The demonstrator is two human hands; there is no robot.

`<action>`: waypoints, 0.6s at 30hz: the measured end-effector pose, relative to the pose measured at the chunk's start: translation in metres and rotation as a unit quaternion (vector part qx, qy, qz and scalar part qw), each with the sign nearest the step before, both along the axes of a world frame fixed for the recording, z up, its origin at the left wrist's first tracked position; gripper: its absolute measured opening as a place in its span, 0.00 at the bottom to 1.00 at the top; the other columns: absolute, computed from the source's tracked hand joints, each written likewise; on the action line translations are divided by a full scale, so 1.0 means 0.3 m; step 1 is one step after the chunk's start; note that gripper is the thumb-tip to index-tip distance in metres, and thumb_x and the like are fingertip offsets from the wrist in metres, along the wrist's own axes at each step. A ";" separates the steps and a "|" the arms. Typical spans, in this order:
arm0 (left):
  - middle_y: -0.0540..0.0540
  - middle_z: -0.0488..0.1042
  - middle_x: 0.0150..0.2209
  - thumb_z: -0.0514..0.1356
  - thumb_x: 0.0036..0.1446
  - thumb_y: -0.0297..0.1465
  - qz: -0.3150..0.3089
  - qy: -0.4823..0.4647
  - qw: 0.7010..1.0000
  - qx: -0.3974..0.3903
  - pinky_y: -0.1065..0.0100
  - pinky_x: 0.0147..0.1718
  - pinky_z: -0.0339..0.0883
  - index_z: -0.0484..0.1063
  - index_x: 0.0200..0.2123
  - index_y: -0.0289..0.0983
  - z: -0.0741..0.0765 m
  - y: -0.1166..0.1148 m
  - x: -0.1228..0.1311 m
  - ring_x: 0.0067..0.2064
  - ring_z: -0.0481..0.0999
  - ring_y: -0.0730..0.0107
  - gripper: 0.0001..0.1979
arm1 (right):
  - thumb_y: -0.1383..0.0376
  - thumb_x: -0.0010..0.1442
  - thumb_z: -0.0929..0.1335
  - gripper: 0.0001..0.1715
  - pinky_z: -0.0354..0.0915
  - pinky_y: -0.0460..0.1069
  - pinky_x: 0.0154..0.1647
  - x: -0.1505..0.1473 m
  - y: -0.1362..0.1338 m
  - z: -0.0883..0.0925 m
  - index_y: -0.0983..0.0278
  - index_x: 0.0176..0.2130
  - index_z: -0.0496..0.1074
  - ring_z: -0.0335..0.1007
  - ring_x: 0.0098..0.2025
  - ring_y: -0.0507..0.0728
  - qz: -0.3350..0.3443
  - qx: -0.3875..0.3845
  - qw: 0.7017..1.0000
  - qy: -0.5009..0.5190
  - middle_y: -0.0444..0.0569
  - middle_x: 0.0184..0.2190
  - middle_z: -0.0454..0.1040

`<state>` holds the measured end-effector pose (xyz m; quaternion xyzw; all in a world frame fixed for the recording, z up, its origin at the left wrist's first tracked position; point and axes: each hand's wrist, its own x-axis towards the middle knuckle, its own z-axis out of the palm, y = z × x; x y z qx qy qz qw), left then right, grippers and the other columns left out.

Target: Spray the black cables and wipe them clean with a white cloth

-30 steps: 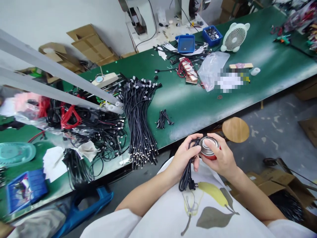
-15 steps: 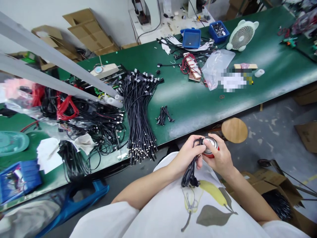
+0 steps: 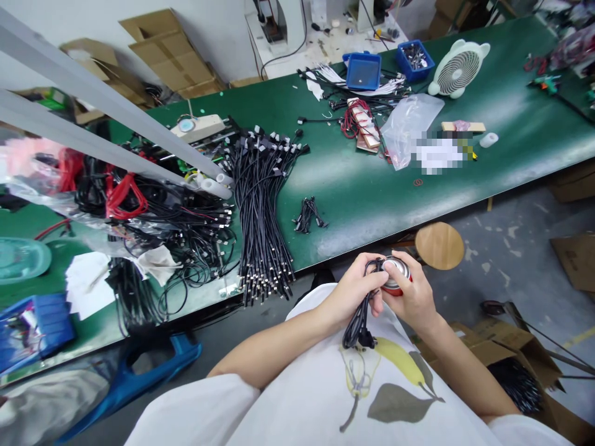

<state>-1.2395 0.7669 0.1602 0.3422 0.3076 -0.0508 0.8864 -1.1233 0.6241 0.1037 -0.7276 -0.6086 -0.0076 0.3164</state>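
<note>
Holding one cable bundle [image 3: 357,323] — left hand [image 3: 356,285]; one can [image 3: 401,266] — right hand [image 3: 417,294].

The single head-worn camera looks from a high place just before the green table [image 3: 353,201], facing forward and down, quite near to it.

Even, rather cool light is filling the room, seemingly falling from above. Pale glare is spreading in soft patches on the green surface [image 3: 367,210], while dark shadow is lying under its front edge. The round metal object [image 3: 400,262] is shining. The wide lens is stretching the grey poles [image 3: 106,102]; the pink bag [image 3: 39,164] is appearing blurred, and square pixels are hiding one small area.
</note>
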 end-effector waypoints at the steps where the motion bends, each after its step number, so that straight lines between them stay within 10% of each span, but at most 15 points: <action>1: 0.53 0.66 0.15 0.59 0.57 0.36 -0.001 0.000 1.000 0.002 0.76 0.17 0.58 0.56 0.54 0.32 0.000 -0.001 -0.002 0.16 0.63 0.72 0.26 | 0.68 0.54 0.74 0.47 0.70 0.61 0.52 0.000 0.000 -0.001 0.56 0.66 0.54 0.64 0.58 0.66 0.000 0.001 1.000 0.002 0.61 0.60 0.59; 18: 0.53 0.66 0.15 0.59 0.57 0.36 0.002 -0.009 1.000 -0.002 0.77 0.17 0.57 0.57 0.53 0.32 -0.012 -0.035 -0.006 0.15 0.64 0.74 0.24 | 0.68 0.53 0.75 0.48 0.70 0.61 0.52 -0.012 -0.027 0.008 0.57 0.66 0.55 0.65 0.57 0.66 0.003 0.012 1.000 0.007 0.62 0.59 0.61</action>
